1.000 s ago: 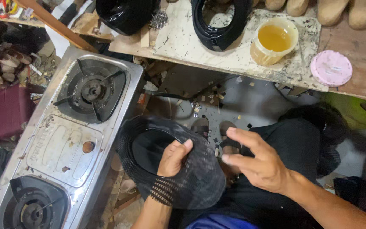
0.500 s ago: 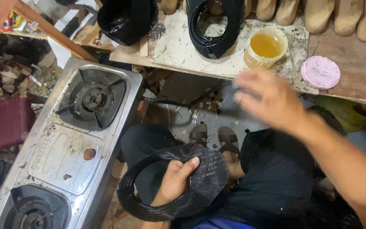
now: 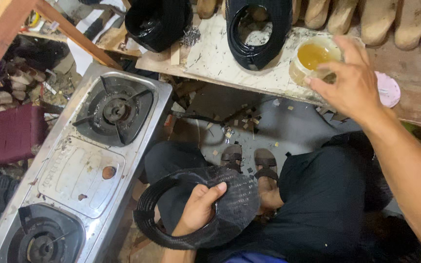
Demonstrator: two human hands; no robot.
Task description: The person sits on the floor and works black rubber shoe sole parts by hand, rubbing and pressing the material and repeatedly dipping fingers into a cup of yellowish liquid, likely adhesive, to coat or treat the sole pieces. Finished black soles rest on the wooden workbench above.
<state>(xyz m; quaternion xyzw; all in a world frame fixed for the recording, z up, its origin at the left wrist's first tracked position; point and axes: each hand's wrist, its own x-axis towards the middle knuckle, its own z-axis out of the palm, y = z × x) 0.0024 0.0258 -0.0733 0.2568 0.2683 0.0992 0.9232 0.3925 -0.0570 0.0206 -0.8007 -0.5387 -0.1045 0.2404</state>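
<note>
Gripping noted: a black woven shoe upper (image 3: pixel 205 207) is clamped in the left hand (image 3: pixel 198 209) over the lap, beside a steel gas stove (image 3: pixel 81 165). The right hand (image 3: pixel 349 80), fingers spread apart, is held over a glue tub (image 3: pixel 313 58) at the tabletop (image 3: pixel 215 56) front edge.

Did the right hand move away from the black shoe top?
Yes. The right hand rose from the black shoe upper to the glue tub on the bench.

We see a black ribbed shoe upper (image 3: pixel 220 209), amber glue in a cream tub (image 3: pixel 315 58), a pink lid (image 3: pixel 388 90), a silver stove (image 3: pixel 81 170), and a maroon stool (image 3: pixel 13 134).
</note>
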